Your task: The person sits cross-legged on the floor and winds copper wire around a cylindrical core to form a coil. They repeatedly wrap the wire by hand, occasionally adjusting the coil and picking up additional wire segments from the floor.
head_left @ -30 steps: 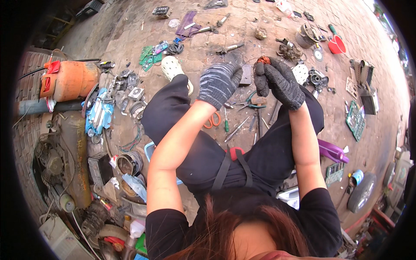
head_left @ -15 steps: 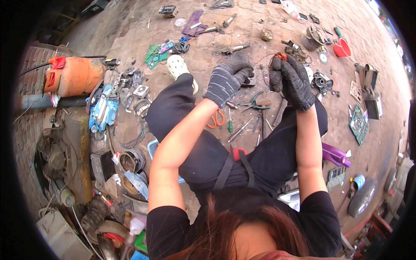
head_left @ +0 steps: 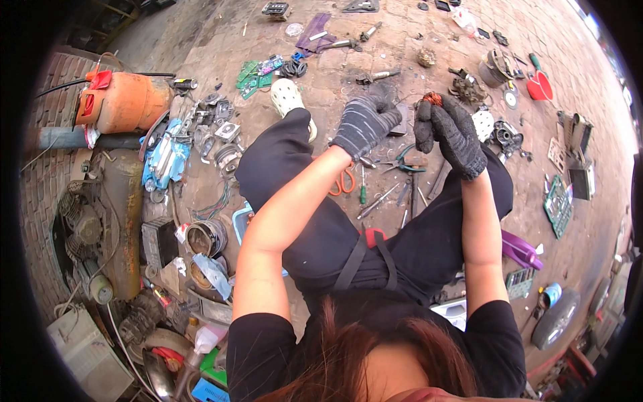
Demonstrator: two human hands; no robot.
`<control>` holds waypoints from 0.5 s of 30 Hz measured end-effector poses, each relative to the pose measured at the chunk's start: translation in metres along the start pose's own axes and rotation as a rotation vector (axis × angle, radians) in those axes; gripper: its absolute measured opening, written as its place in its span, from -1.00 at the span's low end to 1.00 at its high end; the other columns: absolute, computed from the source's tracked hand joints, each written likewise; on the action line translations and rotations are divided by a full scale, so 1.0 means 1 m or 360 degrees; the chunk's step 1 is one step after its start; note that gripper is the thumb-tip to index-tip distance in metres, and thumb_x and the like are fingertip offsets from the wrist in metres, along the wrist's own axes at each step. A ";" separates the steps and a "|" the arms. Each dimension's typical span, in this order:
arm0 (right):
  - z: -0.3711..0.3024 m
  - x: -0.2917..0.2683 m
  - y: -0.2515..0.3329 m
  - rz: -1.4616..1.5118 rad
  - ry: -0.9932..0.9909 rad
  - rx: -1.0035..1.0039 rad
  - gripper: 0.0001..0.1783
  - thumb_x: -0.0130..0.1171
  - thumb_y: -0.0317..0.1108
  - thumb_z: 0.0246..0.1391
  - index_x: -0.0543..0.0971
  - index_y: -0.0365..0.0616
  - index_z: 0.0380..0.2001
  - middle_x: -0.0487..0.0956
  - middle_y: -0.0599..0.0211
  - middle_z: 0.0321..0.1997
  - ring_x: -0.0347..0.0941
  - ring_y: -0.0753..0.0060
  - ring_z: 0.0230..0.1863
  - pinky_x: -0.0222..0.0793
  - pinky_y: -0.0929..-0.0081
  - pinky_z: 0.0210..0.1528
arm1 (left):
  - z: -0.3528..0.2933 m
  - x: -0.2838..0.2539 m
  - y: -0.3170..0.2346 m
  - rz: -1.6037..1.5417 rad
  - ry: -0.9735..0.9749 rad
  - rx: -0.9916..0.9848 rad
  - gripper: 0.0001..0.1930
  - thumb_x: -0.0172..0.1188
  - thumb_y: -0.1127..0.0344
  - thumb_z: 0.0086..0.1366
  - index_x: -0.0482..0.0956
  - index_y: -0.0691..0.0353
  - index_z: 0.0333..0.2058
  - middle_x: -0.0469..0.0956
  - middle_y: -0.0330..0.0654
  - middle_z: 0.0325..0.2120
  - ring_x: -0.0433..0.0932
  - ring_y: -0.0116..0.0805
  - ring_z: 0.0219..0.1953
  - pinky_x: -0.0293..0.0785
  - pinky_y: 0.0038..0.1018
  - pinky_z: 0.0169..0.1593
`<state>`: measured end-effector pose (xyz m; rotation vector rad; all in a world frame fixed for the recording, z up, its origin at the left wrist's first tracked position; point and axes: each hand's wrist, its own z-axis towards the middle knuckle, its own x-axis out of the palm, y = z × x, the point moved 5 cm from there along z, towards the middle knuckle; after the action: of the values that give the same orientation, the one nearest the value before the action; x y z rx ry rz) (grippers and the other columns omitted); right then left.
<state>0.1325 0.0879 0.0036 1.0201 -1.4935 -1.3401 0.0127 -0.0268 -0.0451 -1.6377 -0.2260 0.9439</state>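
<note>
Both my hands wear dark grey knitted gloves and are raised over the ground between my knees. My right hand (head_left: 455, 137) is closed round a small bundle of copper wire (head_left: 433, 99), whose reddish strands show above the fingers. Just left of it, my left hand (head_left: 367, 124) has its fingers pinched together; whatever they hold is too small to make out. Beyond the left fingertips lies a dark grey block (head_left: 400, 120). Below the hands are teal-handled pliers (head_left: 404, 159), orange-handled scissors (head_left: 343, 179), a green-handled screwdriver (head_left: 363, 193) and a hammer (head_left: 414, 167).
Green circuit boards (head_left: 253, 79), a purple cloth (head_left: 315, 33) and metal parts lie ahead. On the left stand an orange gas cylinder (head_left: 124, 102) and a blue plastic bag (head_left: 164, 157) among scrap. A red scoop (head_left: 540, 87) and a wheel (head_left: 559, 318) are to the right.
My view has shifted slightly, so the ground objects appear a little further right. My left hand has come slightly closer to the right one, which still grips the copper wire.
</note>
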 end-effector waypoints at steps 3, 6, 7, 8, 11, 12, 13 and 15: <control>0.001 -0.010 -0.006 -0.0268 -0.0206 -0.0069 -0.66 -0.07 -0.24 0.16 0.40 -0.33 -0.17 0.52 0.28 -0.46 0.45 0.51 -0.47 0.37 0.58 -0.40 | -0.006 0.005 -0.010 -0.0595 0.0307 -0.0420 -0.81 0.13 0.30 0.13 0.57 0.28 -0.55 0.44 -0.31 -0.70 0.38 -0.58 -0.69 0.26 -0.65 -0.62; -0.001 -0.012 -0.002 -0.0516 -0.0341 -0.0375 -0.66 -0.05 -0.22 0.14 0.41 -0.32 -0.18 0.51 0.30 -0.46 0.44 0.52 -0.48 0.37 0.59 -0.41 | -0.007 0.007 -0.005 -0.0847 0.0332 -0.0519 -0.80 0.09 0.30 0.18 0.55 0.33 -0.49 0.49 -0.24 -0.65 0.42 -0.53 -0.66 0.31 -0.63 -0.58; -0.001 -0.012 0.000 -0.0411 -0.0311 -0.0380 -0.66 -0.05 -0.22 0.14 0.41 -0.32 -0.20 0.51 0.30 -0.47 0.43 0.52 -0.49 0.36 0.59 -0.42 | -0.006 0.009 0.000 -0.0959 0.0291 -0.0539 -0.80 0.08 0.30 0.19 0.54 0.34 -0.46 0.50 -0.21 -0.63 0.44 -0.51 -0.64 0.33 -0.62 -0.56; -0.001 -0.012 0.002 -0.0304 -0.0280 -0.0382 -0.67 -0.05 -0.22 0.14 0.42 -0.31 -0.21 0.51 0.31 -0.48 0.43 0.53 -0.50 0.35 0.60 -0.44 | -0.005 0.010 0.002 -0.1073 0.0246 -0.0561 -0.80 0.08 0.30 0.20 0.54 0.35 -0.42 0.51 -0.19 -0.61 0.46 -0.48 -0.62 0.36 -0.61 -0.54; 0.003 -0.018 0.000 0.0257 -0.0282 -0.0018 -0.73 -0.08 -0.25 0.14 0.42 -0.29 -0.29 0.47 0.34 -0.53 0.37 0.56 -0.56 0.30 0.65 -0.49 | -0.006 0.016 0.002 -0.1676 0.0254 -0.0697 -0.80 0.06 0.31 0.22 0.51 0.37 -0.33 0.55 -0.09 -0.47 0.52 -0.39 -0.50 0.47 -0.54 -0.40; 0.003 -0.019 0.003 0.0335 -0.0264 -0.0045 -0.73 -0.09 -0.25 0.15 0.42 -0.28 -0.30 0.46 0.35 -0.54 0.36 0.57 -0.57 0.28 0.65 -0.49 | -0.006 0.018 0.001 -0.1711 0.0286 -0.0692 -0.79 0.06 0.32 0.22 0.50 0.38 -0.30 0.54 -0.06 -0.42 0.53 -0.37 -0.45 0.49 -0.51 -0.35; 0.002 -0.020 0.006 0.0413 -0.0247 -0.0071 -0.73 -0.10 -0.25 0.15 0.42 -0.27 -0.31 0.45 0.36 -0.55 0.34 0.58 -0.58 0.27 0.65 -0.50 | -0.004 0.020 0.001 -0.1747 0.0318 -0.0687 -0.78 0.06 0.33 0.22 0.50 0.38 -0.27 0.54 -0.04 -0.37 0.53 -0.35 -0.40 0.50 -0.49 -0.30; 0.000 -0.018 0.020 0.0016 -0.0315 -0.0359 -0.73 -0.12 -0.24 0.16 0.43 -0.24 -0.34 0.42 0.39 -0.57 0.31 0.62 -0.59 0.25 0.66 -0.50 | -0.005 0.020 -0.001 -0.1731 0.0405 -0.0621 -0.76 0.06 0.34 0.22 0.49 0.40 -0.23 0.53 -0.01 -0.28 0.54 -0.34 -0.33 0.51 -0.46 -0.23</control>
<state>0.1371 0.1065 0.0222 0.7533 -1.4474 -1.5991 0.0293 -0.0180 -0.0534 -1.6118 -1.0419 -0.1502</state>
